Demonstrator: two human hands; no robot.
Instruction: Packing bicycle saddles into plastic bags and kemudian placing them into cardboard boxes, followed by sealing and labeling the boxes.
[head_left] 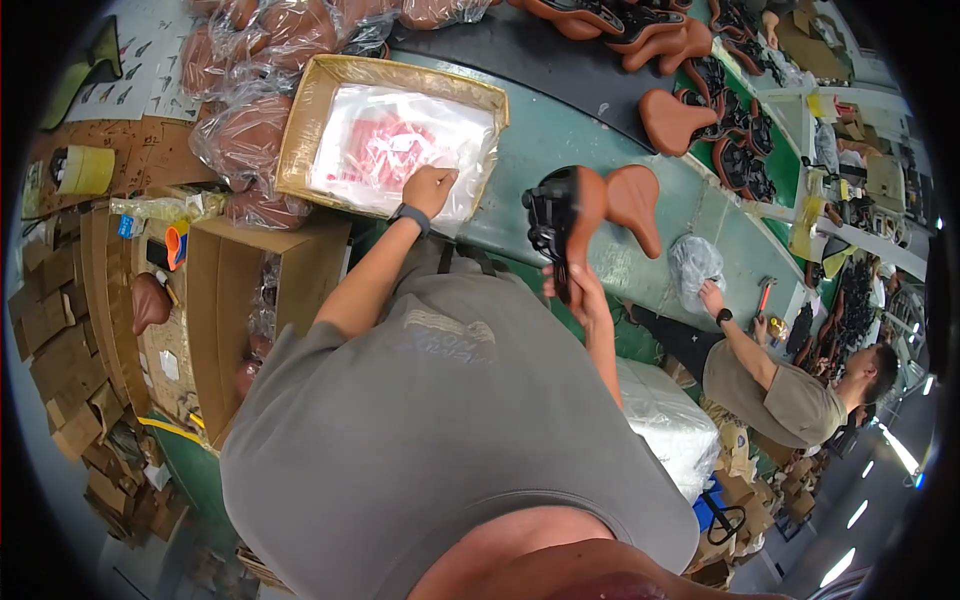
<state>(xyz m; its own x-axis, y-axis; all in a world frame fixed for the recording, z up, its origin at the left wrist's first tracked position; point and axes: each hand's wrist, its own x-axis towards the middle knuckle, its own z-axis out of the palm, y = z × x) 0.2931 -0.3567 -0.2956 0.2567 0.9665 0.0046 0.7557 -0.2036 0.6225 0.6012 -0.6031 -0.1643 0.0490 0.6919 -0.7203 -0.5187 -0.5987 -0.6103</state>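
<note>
My left hand (428,190), with a dark watch at its wrist, is over a shallow cardboard box (298,135). Its fingers are closed in a pinch at the near right part of a stack of clear plastic bags (350,165) with red print. In my right hand (588,295) a brown bicycle saddle (587,215) is held up by its narrow nose, tilted so its black underside faces left. Just right of it, another brown saddle (632,205) lies on the green bench (530,130).
Bagged brown saddles (245,140) are piled left of the box. Bare saddles (672,120) lie along the far right. A tall carton (225,320) stands by my left side. To the right a co-worker (780,390) handles a bagged item (695,270) near a red-handled hammer (766,290).
</note>
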